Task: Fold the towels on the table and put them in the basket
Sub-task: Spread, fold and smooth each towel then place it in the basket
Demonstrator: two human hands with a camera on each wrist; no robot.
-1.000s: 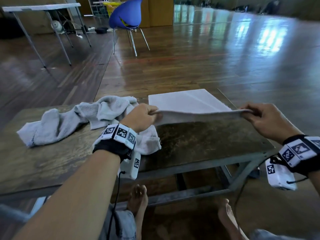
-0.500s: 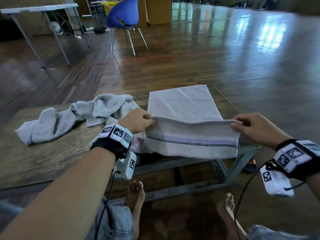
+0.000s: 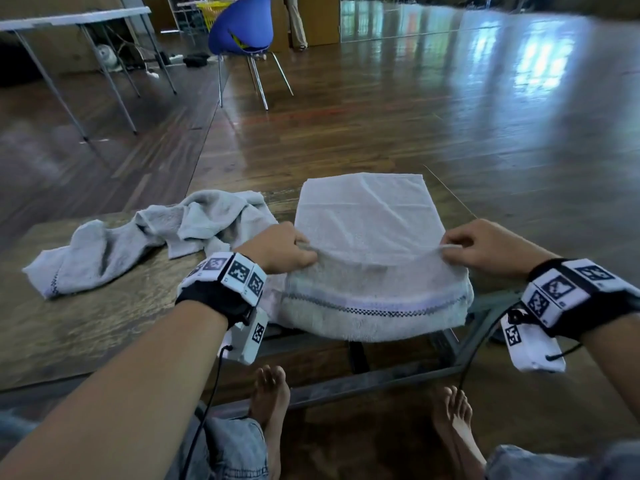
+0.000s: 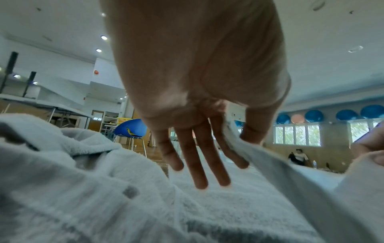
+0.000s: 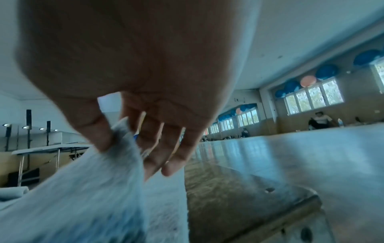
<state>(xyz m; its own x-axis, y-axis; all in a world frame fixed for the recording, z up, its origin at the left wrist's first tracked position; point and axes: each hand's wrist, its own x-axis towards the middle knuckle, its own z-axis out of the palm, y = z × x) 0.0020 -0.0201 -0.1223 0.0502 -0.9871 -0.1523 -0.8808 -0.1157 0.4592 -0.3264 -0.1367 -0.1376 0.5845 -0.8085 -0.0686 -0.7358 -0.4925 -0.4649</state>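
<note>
I have the pale towel (image 3: 370, 216) spread on the right part of the wooden table (image 3: 86, 327), its far end flat on the top and its near end, the one with the dark checked stripe, hanging over the table's near edge. My left hand (image 3: 282, 252) pinches the towel's left edge between thumb and forefinger; from the left wrist view the other three fingers (image 4: 197, 164) reach out straight and slightly spread above the cloth. My right hand (image 3: 485, 245) pinches the towel's right edge the same way, thumb against the first finger, with the remaining fingers (image 5: 166, 148) loosely extended and close together. Between the two hands the lifted part of the towel sags in a shallow curve and doubles over the hanging end. A second towel (image 3: 138, 244), grey and crumpled, lies on the table to the left of the pale one, its nearest folds just beside my left hand. Beyond the table, on the shiny wood floor, stands a blue chair (image 3: 242, 29), with a white folding table (image 3: 69, 20) to the left of it. I can't see a basket near the wooden table.
</note>
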